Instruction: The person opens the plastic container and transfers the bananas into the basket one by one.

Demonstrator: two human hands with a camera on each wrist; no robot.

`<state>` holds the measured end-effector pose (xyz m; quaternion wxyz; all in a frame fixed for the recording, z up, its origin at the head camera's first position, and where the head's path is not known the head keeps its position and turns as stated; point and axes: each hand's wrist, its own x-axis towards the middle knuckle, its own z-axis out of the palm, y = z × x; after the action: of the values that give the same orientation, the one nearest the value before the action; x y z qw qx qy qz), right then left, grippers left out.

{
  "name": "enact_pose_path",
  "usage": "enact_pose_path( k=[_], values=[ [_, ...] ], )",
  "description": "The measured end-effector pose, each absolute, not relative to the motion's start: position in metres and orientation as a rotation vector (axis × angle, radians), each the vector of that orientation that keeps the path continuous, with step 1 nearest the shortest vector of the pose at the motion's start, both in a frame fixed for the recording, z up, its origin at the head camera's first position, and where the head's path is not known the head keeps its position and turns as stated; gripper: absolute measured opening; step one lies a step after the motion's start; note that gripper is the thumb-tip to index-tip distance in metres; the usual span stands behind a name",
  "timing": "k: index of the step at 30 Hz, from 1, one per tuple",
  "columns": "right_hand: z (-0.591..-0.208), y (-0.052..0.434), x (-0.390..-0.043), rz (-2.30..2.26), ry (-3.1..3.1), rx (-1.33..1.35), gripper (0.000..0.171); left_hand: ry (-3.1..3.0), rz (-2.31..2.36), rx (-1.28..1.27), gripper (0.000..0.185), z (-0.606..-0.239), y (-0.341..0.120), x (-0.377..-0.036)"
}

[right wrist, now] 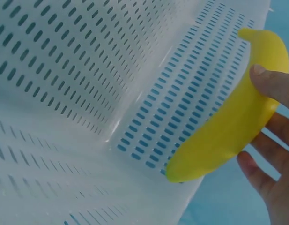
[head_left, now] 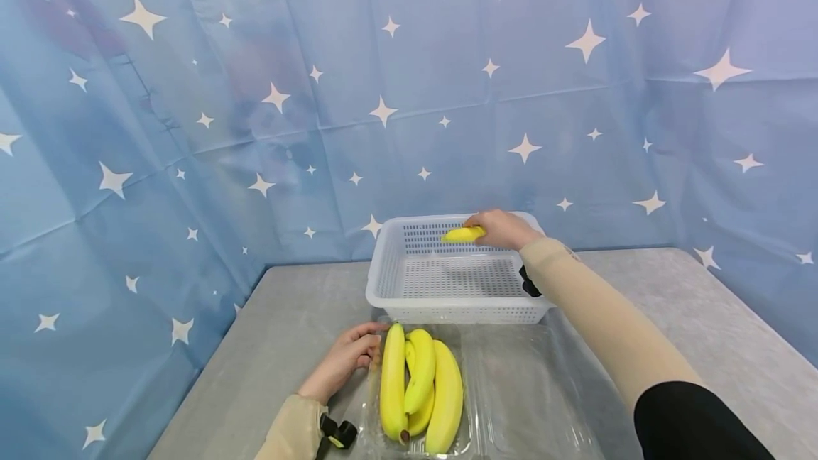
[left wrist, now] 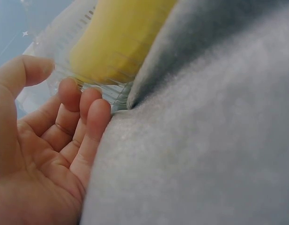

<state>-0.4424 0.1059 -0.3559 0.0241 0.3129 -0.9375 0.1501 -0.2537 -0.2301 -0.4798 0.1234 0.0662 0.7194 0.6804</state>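
Over the white perforated basket [head_left: 377, 289], my right hand [head_left: 505, 228] holds a yellow banana [head_left: 463, 234]. In the right wrist view the thumb presses one side of this banana [right wrist: 228, 122] and the fingers [right wrist: 273, 145] lie along the other; its lower tip points into the basket. Below the basket in the head view, several bananas [head_left: 447, 400] lie in the left half of a clear plastic clamshell container [head_left: 476, 403]. My left hand [head_left: 348, 357] rests at that container's left edge. Its fingers [left wrist: 97, 117] are loosely bent against the clear wall, the thumb apart from them.
The container's clear lid [head_left: 530, 382] lies folded out to the right on the grey tabletop [head_left: 249, 346]. Directly behind the container stands the basket, its inside holding no fruit. A blue curtain with stars [head_left: 345, 126] hangs at the table's back.
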Motion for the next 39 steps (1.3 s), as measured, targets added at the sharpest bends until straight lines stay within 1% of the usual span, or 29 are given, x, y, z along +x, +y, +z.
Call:
enact_pose_path(
  k=[10,29,39],
  values=[
    [-0.361,0.105,-0.444,0.435,-2.909,0.991,0.045,2.099,1.986,0.199,0.042,-0.480,-0.230,-0.253],
    [-0.373,0.106,-0.450,0.446,-2.919,0.997,0.040,2.119,1.962,0.202,0.043,-0.478,-0.232,-0.254],
    [-0.380,0.111,-0.445,0.492,-2.980,0.956,0.041,2.109,1.958,0.184,0.043,-0.478,-0.231,-0.254]
  ],
)
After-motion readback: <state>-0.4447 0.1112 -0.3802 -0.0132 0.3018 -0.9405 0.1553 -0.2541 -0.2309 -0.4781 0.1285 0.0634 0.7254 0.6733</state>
